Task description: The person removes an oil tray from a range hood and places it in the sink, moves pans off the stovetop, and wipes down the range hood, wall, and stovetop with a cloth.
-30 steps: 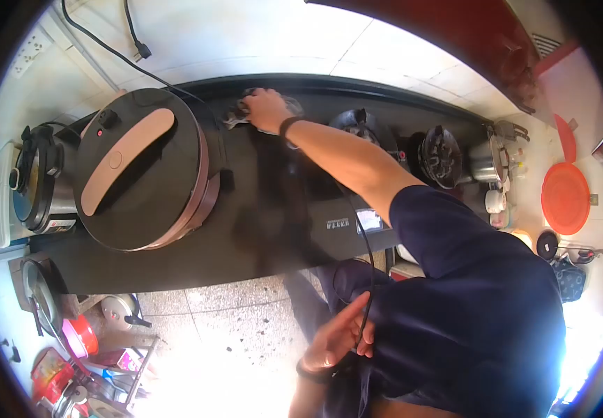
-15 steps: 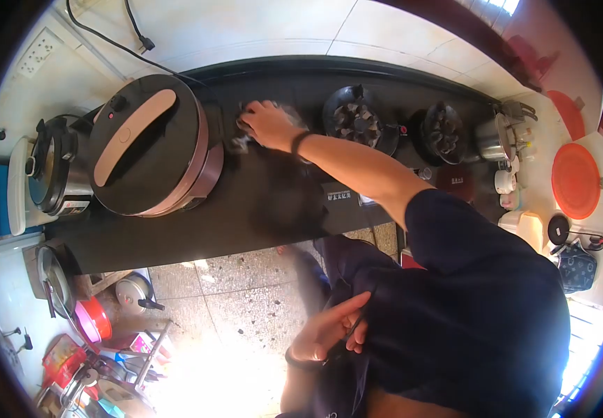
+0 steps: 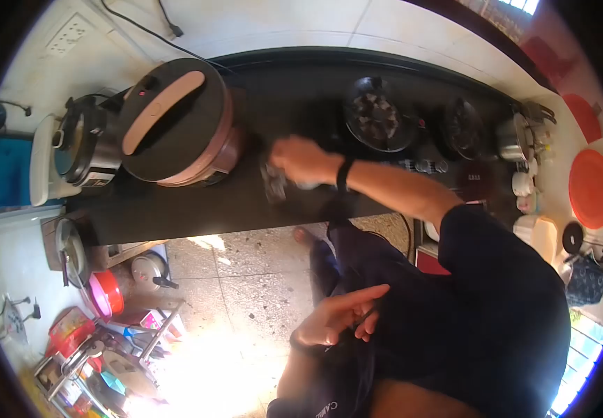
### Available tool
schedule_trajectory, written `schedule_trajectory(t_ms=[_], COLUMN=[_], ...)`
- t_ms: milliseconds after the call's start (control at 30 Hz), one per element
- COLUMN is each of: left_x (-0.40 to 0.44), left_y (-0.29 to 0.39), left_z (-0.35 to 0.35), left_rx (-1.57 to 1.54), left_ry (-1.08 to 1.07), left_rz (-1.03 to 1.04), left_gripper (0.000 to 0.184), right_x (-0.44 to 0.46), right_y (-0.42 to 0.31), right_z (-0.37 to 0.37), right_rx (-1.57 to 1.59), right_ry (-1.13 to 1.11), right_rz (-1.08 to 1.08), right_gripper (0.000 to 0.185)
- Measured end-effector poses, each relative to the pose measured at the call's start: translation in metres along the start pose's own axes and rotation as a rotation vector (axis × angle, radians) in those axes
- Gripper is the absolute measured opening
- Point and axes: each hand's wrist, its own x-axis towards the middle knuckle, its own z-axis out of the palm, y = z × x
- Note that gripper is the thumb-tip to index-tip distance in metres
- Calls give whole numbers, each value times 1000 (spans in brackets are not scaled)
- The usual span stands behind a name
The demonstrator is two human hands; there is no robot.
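My right hand [image 3: 301, 159] is low over the dark countertop [image 3: 197, 219], fingers closed on a greyish crumpled cloth [image 3: 273, 182]. Motion blurs both the hand and the cloth. To the left of them stands a large round electric pan [image 3: 176, 125] with a black lid and a pinkish handle. A gas burner [image 3: 375, 115] lies behind my right forearm. My left hand [image 3: 340, 317] hangs in front of my dark shirt, its index finger stretched out and the others loosely bent, with nothing visible held.
A rice cooker [image 3: 82, 146] stands at the counter's left end. A second burner [image 3: 463, 129] and a steel pot [image 3: 514, 138] are to the right. Below left, a rack [image 3: 155, 341] with mixed items and a pink-red basin [image 3: 110, 292] are on the floor side.
My right hand and the cloth have moved across the countertop towards its front edge. The whole view has shifted slightly to the right. My left hand keeps nearly the same pose.
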Motion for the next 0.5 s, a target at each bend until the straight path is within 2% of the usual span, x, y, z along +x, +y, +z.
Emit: schedule_trajectory(t_ms=[67, 133, 167, 233, 300, 433, 500], left_x=[-6, -7, -5, -4, -7, -8, -2], left_y=[-18, -30, -33, -38, -39, -32, -22], left_z=[-10, -15, -17, -19, -20, -14, -10], left_rx=[-70, -156, -170, -186, -186, -133, -60], left_ry=[6, 12, 9, 21, -1, -88, -143], left_rz=[38, 127, 120, 172, 141, 3, -71], left_gripper=[123, 121, 121, 120, 121, 123, 124], right_x=[25, 56, 58, 59, 38, -32, -67], right_y=[37, 95, 103, 108, 95, 47, 7], right_z=[-41, -40, -34, -21, -3, 14, 23], right_rx=[-62, -92, -95, -196, -262, -112, -83], right_ry=[186, 353, 343, 322, 341, 319, 296], right_rz=[155, 255, 268, 514, 482, 251, 227], right_gripper=[24, 31, 31, 45, 47, 42, 40])
